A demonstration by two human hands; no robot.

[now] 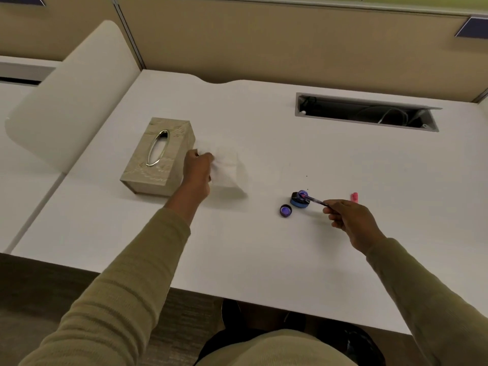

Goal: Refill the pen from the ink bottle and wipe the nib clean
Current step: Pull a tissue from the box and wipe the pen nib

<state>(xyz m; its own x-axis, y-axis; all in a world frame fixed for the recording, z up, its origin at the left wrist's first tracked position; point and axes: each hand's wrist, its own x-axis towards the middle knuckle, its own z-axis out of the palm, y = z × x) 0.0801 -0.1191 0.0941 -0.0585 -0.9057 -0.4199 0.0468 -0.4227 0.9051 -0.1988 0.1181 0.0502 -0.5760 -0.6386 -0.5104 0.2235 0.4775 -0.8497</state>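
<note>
Both forearms, in olive-tan knit sleeves, reach forward from the lower edge of view over the white desk (237, 247). On the right, the right hand (348, 220) is curled closed around the rear of the pen (315, 199), gripping it between thumb and fingertips; the pen slants up and left so that its front end sits at the mouth of the open ink bottle (299, 199). Just left of the bottle lies its cap (285, 210), inside facing up. A small pink piece (354, 196) lies beyond the right hand. Farther out, the left hand (198, 167) is closed on a white tissue (228, 167), which hangs blurred beside the tan tissue box (158, 155). No legible writing shows on the bottle or box.
</note>
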